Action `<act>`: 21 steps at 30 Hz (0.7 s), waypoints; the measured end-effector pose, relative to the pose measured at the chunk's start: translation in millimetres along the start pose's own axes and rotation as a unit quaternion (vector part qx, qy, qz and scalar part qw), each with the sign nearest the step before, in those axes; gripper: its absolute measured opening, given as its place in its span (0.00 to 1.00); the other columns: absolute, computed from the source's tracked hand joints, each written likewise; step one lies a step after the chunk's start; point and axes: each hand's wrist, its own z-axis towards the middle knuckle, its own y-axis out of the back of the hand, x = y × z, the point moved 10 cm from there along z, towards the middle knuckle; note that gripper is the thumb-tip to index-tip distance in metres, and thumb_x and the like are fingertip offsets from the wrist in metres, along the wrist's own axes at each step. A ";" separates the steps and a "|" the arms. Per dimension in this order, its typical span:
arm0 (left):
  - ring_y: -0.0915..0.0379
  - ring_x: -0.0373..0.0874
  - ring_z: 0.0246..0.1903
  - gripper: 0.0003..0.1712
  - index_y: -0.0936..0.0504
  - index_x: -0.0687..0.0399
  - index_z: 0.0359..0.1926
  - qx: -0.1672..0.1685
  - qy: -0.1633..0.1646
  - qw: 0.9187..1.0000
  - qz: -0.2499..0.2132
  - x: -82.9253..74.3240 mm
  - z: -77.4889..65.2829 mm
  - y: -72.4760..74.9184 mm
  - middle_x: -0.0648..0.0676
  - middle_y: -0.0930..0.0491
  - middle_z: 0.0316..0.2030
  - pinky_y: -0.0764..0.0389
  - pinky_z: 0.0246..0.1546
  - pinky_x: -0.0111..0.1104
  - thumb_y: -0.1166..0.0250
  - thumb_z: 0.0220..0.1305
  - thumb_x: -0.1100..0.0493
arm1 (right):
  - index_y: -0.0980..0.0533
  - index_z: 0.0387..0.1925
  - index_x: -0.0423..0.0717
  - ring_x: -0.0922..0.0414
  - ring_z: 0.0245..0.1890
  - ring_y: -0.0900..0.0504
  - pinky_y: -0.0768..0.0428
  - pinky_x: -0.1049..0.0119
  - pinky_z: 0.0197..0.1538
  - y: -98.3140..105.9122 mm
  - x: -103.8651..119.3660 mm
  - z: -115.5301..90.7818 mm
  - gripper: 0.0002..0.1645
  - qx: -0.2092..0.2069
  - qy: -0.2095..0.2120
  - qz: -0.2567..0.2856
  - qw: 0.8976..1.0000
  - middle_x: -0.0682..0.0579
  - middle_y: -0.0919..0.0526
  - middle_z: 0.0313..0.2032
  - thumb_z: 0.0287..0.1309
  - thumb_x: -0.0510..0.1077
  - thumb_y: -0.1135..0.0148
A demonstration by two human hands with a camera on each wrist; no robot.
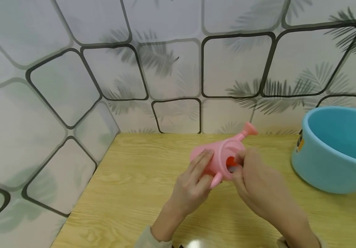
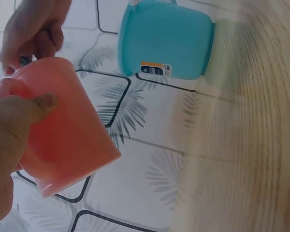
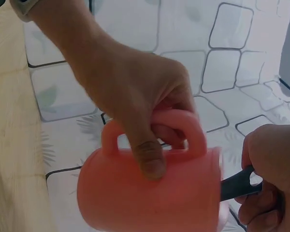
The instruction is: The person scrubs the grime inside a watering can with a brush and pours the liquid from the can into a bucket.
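My left hand [image 1: 191, 187] grips a pink watering can [image 1: 219, 153] by its loop handle [image 3: 157, 118], fingers passing through the loop and thumb on the can's side. The can lies tipped over in the air, mouth facing my right hand and its spout with a flared rose [image 1: 250, 128] pointing to the back right. With curled fingers my right hand [image 1: 260, 187] holds a dark handle [image 3: 236, 185] with a hole near its end; the rest of that tool goes into the can's mouth and is hidden. Something orange-red [image 1: 230, 161] shows inside the can.
A large light-blue bucket [image 1: 320, 165] with a white grip stands on the wood-grain table [image 1: 128, 186] to the right. Behind and to the left rise walls [image 1: 175, 75] covered in a white pattern of dark outlines and leaves.
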 end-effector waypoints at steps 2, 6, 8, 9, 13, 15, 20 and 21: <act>0.20 0.58 0.52 0.21 0.30 0.56 0.18 0.001 -0.001 1.000 -0.004 -0.3 0.9 0.4 0.68 0.19 0.52 0.15 0.41 0.29 0.40 0.72 0.61 | 0.34 0.42 0.42 0.65 0.18 0.37 0.35 0.71 0.18 0.0 1.1 -0.4 0.11 -0.005 0.004 -0.007 1.000 0.54 0.30 0.26 0.56 0.35 0.47; 0.20 0.58 0.53 0.20 0.30 0.55 0.19 0.016 -0.004 1.000 -0.003 -1.0 2.5 -2.2 0.68 0.19 0.53 0.15 0.41 0.29 0.40 0.71 0.63 | 0.34 0.42 0.42 0.65 0.16 0.41 0.39 0.72 0.16 10.5 5.4 -6.6 0.13 -0.049 0.015 -0.015 0.999 0.55 0.30 0.24 0.52 0.35 0.49; 0.20 0.58 0.53 0.20 0.30 0.55 0.18 0.022 -0.006 1.000 0.001 -1.9 3.2 -3.2 0.67 0.19 0.53 0.15 0.42 0.29 0.41 0.71 0.64 | 0.33 0.42 0.41 0.65 0.16 0.41 0.39 0.71 0.16 12.7 5.7 -8.2 0.13 -0.060 0.011 -0.022 0.998 0.54 0.30 0.25 0.53 0.35 0.47; 0.20 0.58 0.53 0.20 0.29 0.55 0.18 0.024 -0.007 1.000 0.004 -2.3 3.5 -3.7 0.67 0.19 0.53 0.15 0.42 0.29 0.41 0.71 0.64 | 0.32 0.42 0.40 0.65 0.16 0.40 0.38 0.71 0.16 11.3 5.4 -7.6 0.12 -0.058 0.010 -0.023 0.998 0.53 0.30 0.25 0.54 0.35 0.47; 0.20 0.57 0.53 0.22 0.30 0.55 0.18 0.020 -0.011 1.000 0.008 -4.2 5.0 -2.4 0.67 0.19 0.52 0.16 0.44 0.30 0.42 0.73 0.61 | 0.33 0.42 0.41 0.64 0.17 0.40 0.38 0.71 0.17 2.6 2.0 -3.9 0.12 -0.032 -0.011 -0.015 0.999 0.54 0.32 0.25 0.55 0.34 0.45; 0.20 0.57 0.53 0.22 0.30 0.55 0.18 0.020 -0.010 1.000 0.010 -4.4 5.8 -1.5 0.67 0.19 0.53 0.15 0.43 0.29 0.42 0.73 0.61 | 0.34 0.41 0.41 0.64 0.15 0.41 0.39 0.71 0.15 5.5 3.7 -5.4 0.12 -0.038 -0.013 -0.007 0.999 0.54 0.33 0.23 0.54 0.33 0.46; 0.20 0.57 0.53 0.22 0.30 0.55 0.17 0.015 -0.011 1.000 0.015 -5.3 6.9 0.9 0.67 0.19 0.53 0.15 0.42 0.30 0.41 0.71 0.61 | 0.33 0.40 0.41 0.64 0.14 0.41 0.39 0.71 0.15 10.9 7.2 -7.3 0.11 -0.051 -0.021 -0.012 0.998 0.53 0.31 0.23 0.53 0.33 0.48; 0.20 0.57 0.53 0.22 0.29 0.55 0.18 0.015 -0.013 1.000 0.015 -5.6 7.0 0.4 0.67 0.19 0.53 0.15 0.43 0.30 0.40 0.72 0.61 | 0.32 0.40 0.41 0.64 0.15 0.41 0.39 0.71 0.15 8.7 6.7 -5.1 0.11 -0.048 -0.018 -0.016 0.999 0.53 0.31 0.24 0.53 0.34 0.48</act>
